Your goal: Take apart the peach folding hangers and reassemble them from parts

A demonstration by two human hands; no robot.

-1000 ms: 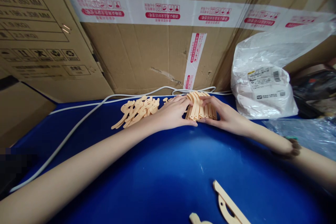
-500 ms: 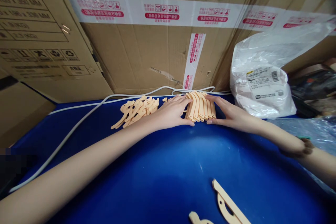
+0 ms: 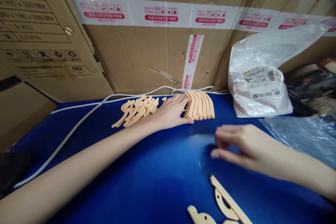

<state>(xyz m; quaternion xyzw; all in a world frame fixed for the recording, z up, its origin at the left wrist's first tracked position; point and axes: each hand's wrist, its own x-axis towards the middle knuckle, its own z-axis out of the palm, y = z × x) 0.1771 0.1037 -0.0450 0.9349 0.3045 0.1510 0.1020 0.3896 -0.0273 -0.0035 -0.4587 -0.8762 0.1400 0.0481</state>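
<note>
Head view: your left hand (image 3: 172, 112) touches the left end of the row of curved, pale wooden strips (image 3: 201, 105) on the blue tabletop (image 3: 162, 168); with its fingers' undersides hidden, you cannot tell whether that grip grasps. Your right hand (image 3: 244, 145) hovers nearer you, its grip released, thumb apart from curled fingers. Your left forearm partly covers the heap of pale wooden pieces (image 3: 141, 108). Flat, pale wooden parts (image 3: 224, 194) are cut off below, and a dark shape (image 3: 12, 168) at left is too blurred to name. You can read "350 MM" and "(KG)" on the printed brown cardboard carton (image 3: 49, 47). White-and-red tape (image 3: 181, 16) repeats Chinese characters; the white plastic bag (image 3: 258, 106) bears a barcoded label, its print too small.
</note>
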